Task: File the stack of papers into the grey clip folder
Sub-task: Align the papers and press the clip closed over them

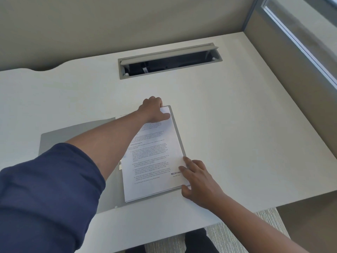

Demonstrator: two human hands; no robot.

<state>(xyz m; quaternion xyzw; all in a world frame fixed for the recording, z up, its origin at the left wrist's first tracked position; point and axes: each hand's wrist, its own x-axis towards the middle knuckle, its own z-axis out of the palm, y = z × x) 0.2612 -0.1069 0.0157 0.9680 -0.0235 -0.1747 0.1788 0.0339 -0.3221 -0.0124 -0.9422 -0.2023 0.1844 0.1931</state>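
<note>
Nearest, a dark blue sleeve (45, 194), soft w/ creases, fills the lower left; the forearm runs out bare beyond it. Below the surface's (237, 125) near edge: ribbed pale carpet (228, 234) and something dark, cut off by the frame, can't tell what.

Right hand (198, 181) sits at the near right corner of the stack of papers (155, 161); fingers spread flat on the top sheet, thumb at the near edge. Grip not closed, just pressing.

The stack is white printed sheets, rectangular, tilted a bit vs the surface's near edge, lying on the right half of the grey clip folder (73, 137), close to the near edge. Folder lies open and flat, matte grey, thin; right rim shows as a narrow border beside the paper. Left half mostly hidden under the left arm. A metal clip part peeks out at the stack's left edge, hard to make out. Text too small to read, except "RECEIVED" near the right hand.

Left hand (153, 110) is on the stack's far corner, thumb on top, fingers curled over the far edge, pinching it.

Surface: smooth off-white laminate. Toward the far edge, a rectangular grey cable slot (169, 61), flap up, dark inside. Beige panel wall (127, 21) behind.
</note>
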